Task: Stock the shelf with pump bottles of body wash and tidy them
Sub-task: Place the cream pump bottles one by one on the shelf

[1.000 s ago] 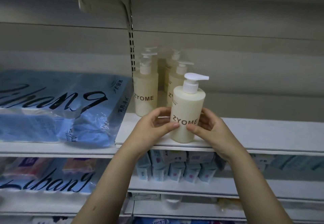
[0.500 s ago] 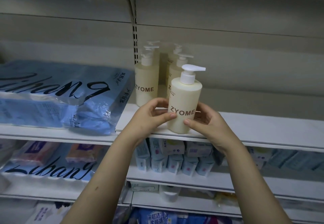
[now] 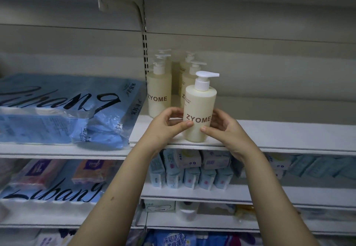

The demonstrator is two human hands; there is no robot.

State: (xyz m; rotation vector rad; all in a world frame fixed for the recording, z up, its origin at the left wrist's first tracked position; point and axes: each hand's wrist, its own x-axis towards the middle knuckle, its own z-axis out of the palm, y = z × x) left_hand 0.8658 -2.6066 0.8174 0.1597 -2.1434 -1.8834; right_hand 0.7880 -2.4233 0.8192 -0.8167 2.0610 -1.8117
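Observation:
A cream pump bottle (image 3: 199, 109) labelled ZYOME stands upright near the front edge of the white shelf (image 3: 279, 136), its white pump nozzle pointing right. My left hand (image 3: 165, 128) grips its lower left side, thumb across the front under the label. My right hand (image 3: 225, 130) grips the lower right side, thumb touching the front. Behind it stand several more cream pump bottles in two rows, the nearest left one (image 3: 159, 93) with its label facing me. Those farther back are partly hidden.
A large blue plastic pack of tissue (image 3: 63, 109) lies on the shelf to the left, close to the bottles. The shelf stretches bare to the right. Lower shelves hold small blue-white packets (image 3: 192, 170) and more tissue packs (image 3: 50, 188). A shelf bracket (image 3: 142, 14) hangs above.
The front bottle has stayed standing at the shelf edge in both hands; its label has turned slightly more toward me. The camera has shifted a little.

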